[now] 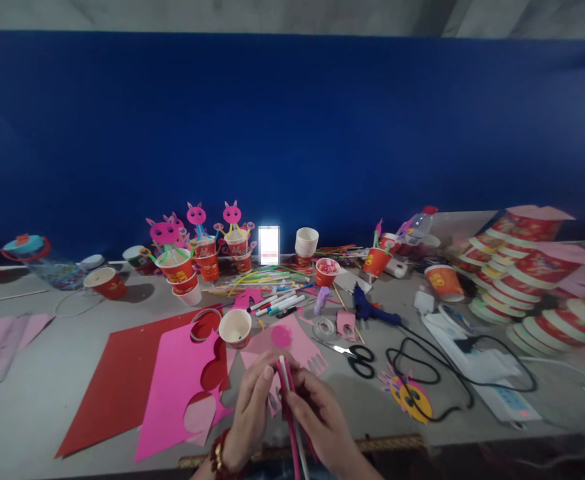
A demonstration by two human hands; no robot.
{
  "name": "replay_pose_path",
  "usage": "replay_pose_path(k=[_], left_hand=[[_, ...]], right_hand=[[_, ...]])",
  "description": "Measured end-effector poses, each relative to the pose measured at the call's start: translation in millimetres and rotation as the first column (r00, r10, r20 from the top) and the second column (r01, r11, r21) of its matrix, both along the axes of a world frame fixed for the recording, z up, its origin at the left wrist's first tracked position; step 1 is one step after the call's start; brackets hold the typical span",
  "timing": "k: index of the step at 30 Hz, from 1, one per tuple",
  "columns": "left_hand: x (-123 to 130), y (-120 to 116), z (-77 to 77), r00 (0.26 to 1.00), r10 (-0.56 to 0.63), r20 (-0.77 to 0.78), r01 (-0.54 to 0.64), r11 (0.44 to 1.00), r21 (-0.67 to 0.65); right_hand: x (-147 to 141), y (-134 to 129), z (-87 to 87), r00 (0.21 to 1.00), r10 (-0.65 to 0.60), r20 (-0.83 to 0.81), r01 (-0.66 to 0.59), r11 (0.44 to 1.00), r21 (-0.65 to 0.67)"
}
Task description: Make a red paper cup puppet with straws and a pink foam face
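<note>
At the bottom centre of the frame, the left hand (252, 399) and the right hand (320, 407) grasp long pink and white strips (294, 437) between them, the strips' upper ends showing between the thumbs and their lower ends running off the bottom edge. Just above the hands lies pale pink paper (297, 335) with a fringed edge. Left of centre, a bright pink sheet (165, 393) with round cut-outs overlaps a red sheet (110, 383), and a paper cup (235, 319) stands near its upper right corner. Right of centre lie black-handled scissors (361, 361), with a blue glue gun (375, 312) above them
</note>
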State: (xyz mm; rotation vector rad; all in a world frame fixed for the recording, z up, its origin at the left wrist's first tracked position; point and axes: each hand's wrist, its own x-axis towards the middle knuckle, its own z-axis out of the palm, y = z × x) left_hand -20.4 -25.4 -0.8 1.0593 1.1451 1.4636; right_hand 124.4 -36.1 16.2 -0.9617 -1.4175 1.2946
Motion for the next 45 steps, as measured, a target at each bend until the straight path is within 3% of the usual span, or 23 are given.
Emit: replay_pose_path(k=[5,9,18,22,25,30,33,36,39,41,45], left_hand=[[3.2,3.1,11.0,0.996,-0.034,-0.086,0.038,0.998,0.052],[5.4,3.6,22.6,0.969,-0.131,-0.21,0.158,0.981,0.115],[12.6,8.3,19.4,0.968,-0.195,0.158,0.197,0.98,0.003],[17.4,13.9,23.8,0.953,-0.101,0.284,0.137,0.984,-0.111],[18.8,16.3,27.1,0.927,-0.079,0.367,0.169,0.961,-0.22],[19.9,19.0,32.1,0.828,-0.193,0.526,0.346,0.915,-0.208],[21.1,19.8,32.9,0.811,-0.238,0.534,0.361,0.922,-0.138],[19.1,20.1,29.4,0.856,-0.228,0.464,0.317,0.941,-0.122],[13.3,22.2,24.3,0.933,-0.199,0.302,0.242,0.964,-0.112],[9.6,24.8,22.7,0.959,-0.179,0.22,0.207,0.973,-0.107],[7.9,30.3,24.6,0.941,-0.165,0.296,0.201,0.975,-0.099]], right_hand=[[-1.1,0.7,7.1,1.0,-0.007,0.03,0.006,1.0,0.029],[-1.6,0.3,8.3,0.998,-0.03,0.064,0.024,0.995,0.093],[-1.0,1.2,5.0,0.982,-0.078,0.174,0.057,0.991,0.119],[-3.9,4.2,0.4,1.0,0.019,0.023,-0.018,0.998,-0.058],[-5.6,6.1,-5.2,0.987,0.072,-0.146,-0.106,0.965,-0.242],[-9.1,5.3,-14.6,0.929,-0.036,-0.368,-0.152,0.871,-0.468],[-9.9,6.2,-15.2,0.89,-0.117,-0.441,-0.157,0.83,-0.536],[-7.3,10.1,-10.2,0.919,-0.094,-0.382,-0.1,0.883,-0.459],[-2.5,13.4,-2.5,0.976,-0.046,-0.214,-0.015,0.961,-0.276],[0.2,14.0,1.3,0.992,-0.022,-0.122,-0.001,0.983,-0.183],[2.7,14.4,1.1,0.999,0.043,-0.024,-0.046,0.991,-0.126]])
